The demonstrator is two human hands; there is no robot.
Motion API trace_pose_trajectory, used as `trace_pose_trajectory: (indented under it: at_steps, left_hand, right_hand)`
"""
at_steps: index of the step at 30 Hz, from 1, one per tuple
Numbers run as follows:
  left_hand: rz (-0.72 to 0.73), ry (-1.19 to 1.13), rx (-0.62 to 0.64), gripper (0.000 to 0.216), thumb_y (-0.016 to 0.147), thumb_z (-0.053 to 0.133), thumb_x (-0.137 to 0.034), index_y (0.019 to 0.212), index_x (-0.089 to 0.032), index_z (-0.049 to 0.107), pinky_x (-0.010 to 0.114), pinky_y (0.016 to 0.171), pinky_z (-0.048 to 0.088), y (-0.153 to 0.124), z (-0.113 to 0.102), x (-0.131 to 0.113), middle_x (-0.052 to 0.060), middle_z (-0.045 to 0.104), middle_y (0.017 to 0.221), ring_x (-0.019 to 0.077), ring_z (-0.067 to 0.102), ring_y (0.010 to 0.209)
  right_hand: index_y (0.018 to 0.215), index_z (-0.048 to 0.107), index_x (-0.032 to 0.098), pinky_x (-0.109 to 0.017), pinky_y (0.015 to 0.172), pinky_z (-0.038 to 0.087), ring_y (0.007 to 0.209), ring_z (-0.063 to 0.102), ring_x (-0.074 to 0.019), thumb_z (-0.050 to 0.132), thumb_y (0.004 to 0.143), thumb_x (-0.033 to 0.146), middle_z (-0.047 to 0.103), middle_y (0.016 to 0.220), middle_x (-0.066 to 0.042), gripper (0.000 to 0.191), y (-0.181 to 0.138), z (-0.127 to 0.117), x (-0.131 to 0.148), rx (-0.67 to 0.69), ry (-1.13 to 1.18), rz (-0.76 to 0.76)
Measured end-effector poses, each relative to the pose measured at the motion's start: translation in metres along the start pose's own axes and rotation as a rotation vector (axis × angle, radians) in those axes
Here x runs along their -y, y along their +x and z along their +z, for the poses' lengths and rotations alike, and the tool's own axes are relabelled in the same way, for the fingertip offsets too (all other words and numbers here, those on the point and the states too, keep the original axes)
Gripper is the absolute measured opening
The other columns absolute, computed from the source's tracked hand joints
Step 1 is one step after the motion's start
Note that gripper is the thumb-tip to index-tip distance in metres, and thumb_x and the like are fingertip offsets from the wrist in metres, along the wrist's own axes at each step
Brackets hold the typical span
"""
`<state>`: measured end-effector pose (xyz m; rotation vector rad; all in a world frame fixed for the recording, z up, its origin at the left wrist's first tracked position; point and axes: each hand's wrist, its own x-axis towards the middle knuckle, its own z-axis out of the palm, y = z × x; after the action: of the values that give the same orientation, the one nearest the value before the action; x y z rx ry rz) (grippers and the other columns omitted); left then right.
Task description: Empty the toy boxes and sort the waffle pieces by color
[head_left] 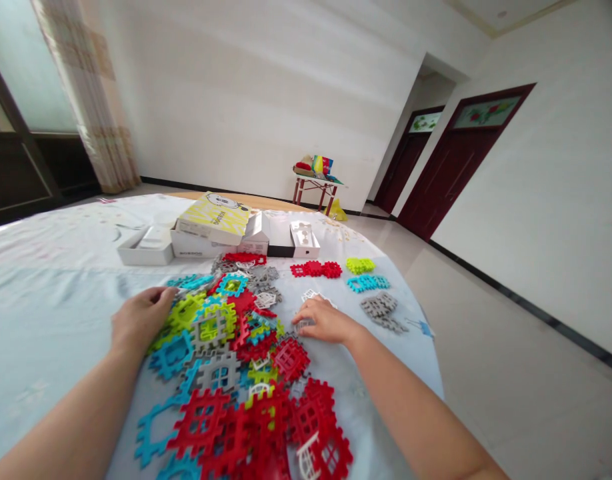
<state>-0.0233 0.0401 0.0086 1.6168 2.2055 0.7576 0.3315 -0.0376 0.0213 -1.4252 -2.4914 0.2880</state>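
Observation:
A big heap of flat interlocking plastic tiles (236,347) in red, blue, green, grey and white covers the pale tablecloth (51,300) before me. My left hand (141,317) rests at the heap's left edge, fingers curled onto a green tile (186,310). My right hand (323,320) lies at the heap's right edge, fingers bent down over a small grey tile (302,326). Sorted little stacks lie beyond it: red (316,269), green (360,265), blue (367,283), grey (382,310).
Open cardboard boxes (211,230) and white trays (146,247) stand at the far side of the table. The table's right edge drops to a tiled floor (486,347). A small red-legged stand (316,187) and dark red doors (466,160) are at the back.

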Motion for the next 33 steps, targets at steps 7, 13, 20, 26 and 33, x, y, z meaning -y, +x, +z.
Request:
trace_pose_trajectory:
  at_steps: [7, 13, 20, 26, 33]
  left_hand:
    - [0.002, 0.021, 0.009, 0.050, 0.078, 0.038, -0.052, 0.105, -0.020, 0.065, 0.028, 0.062, 0.037, -0.005, -0.004, -0.006, 0.010, 0.068, 0.093, 0.0227, 0.057, 0.080]
    - [0.020, 0.031, -0.004, 0.050, 0.078, 0.038, -0.053, 0.104, -0.020, 0.066, 0.028, 0.063, 0.037, -0.004, -0.002, -0.003, 0.009, 0.068, 0.094, 0.0228, 0.057, 0.081]
    - [0.016, 0.014, 0.009, 0.049, 0.079, 0.037, -0.052, 0.104, -0.020, 0.065, 0.028, 0.065, 0.037, -0.006, -0.005, -0.005, 0.009, 0.068, 0.095, 0.0227, 0.058, 0.085]
    - [-0.012, 0.017, 0.022, 0.048, 0.079, 0.037, -0.051, 0.105, -0.021, 0.065, 0.029, 0.066, 0.037, -0.008, -0.007, -0.009, 0.008, 0.067, 0.096, 0.0239, 0.057, 0.087]
    - [-0.007, 0.015, 0.034, 0.051, 0.079, 0.036, -0.053, 0.106, -0.020, 0.064, 0.030, 0.067, 0.037, -0.007, -0.007, -0.008, 0.009, 0.067, 0.097, 0.0235, 0.057, 0.086]
  right_hand:
    - [0.101, 0.067, 0.024, -0.038, 0.084, 0.036, 0.098, 0.047, -0.0243, 0.062, 0.077, 0.020, 0.062, 0.098, -0.008, 0.024, 0.002, -0.003, -0.013, -0.233, -0.176, 0.288]
    - [0.102, 0.066, 0.024, -0.036, 0.090, 0.035, 0.102, 0.048, -0.0198, 0.057, 0.081, 0.018, 0.063, 0.105, -0.004, 0.023, 0.040, 0.004, 0.016, -0.265, -0.003, 0.058]
    - [0.105, 0.065, 0.026, -0.036, 0.089, 0.036, 0.103, 0.050, -0.0209, 0.060, 0.078, 0.015, 0.065, 0.110, -0.001, 0.030, 0.073, 0.022, 0.028, -0.141, -0.037, -0.026]
    - [0.086, 0.070, 0.024, -0.032, 0.084, 0.037, 0.092, 0.056, -0.0182, 0.066, 0.077, 0.025, 0.070, 0.089, -0.001, 0.011, 0.067, 0.020, 0.028, -0.247, 0.035, -0.056]
    - [0.086, 0.071, 0.024, -0.032, 0.085, 0.039, 0.091, 0.056, -0.0175, 0.061, 0.081, 0.026, 0.070, 0.088, -0.002, 0.011, 0.045, -0.002, 0.013, -0.509, 0.187, 0.039]
